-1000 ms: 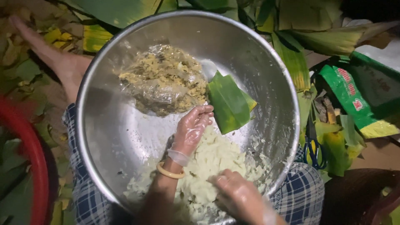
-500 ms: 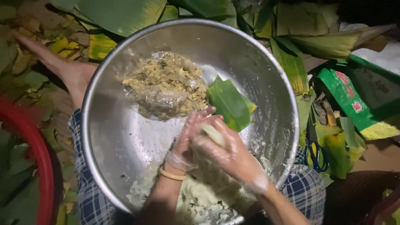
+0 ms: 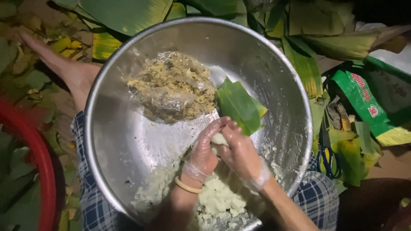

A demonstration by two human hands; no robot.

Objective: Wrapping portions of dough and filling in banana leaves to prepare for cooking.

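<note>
- I am holding a small lump of pale dough (image 3: 219,139) between my two hands, over the middle of the big silver bowl (image 3: 128,145).
- My left hand (image 3: 206,149) is curling around the lump from the left side, fingers closed on it.
- My right hand (image 3: 242,149) is pressing on the lump from the right side, and both hands are touching each other.
- Both hands are wearing thin see-through gloves, and a yellow band (image 3: 187,185) is sitting on my left wrist.
- A green packet with red marks (image 3: 364,102) is lying to the right of the bowl, long and flat, with a yellow end.
- A clear bag of yellow crumbly filling (image 3: 173,87) is sitting at the far side inside the bowl.
- A folded green leaf (image 3: 238,106) is lying just past my fingers, next to that bag.
- More pale dough (image 3: 218,199) is piling up at the near edge of the bowl, under my wrists.
- The left part of the bowl is showing bare metal, with room for moving.
- Blue-handled scissors (image 3: 329,154) are lying just outside the right rim.
- A red round rim (image 3: 40,162) is curving at the far left.
- Big green leaves (image 3: 128,13) are lying all around the far edge.
</note>
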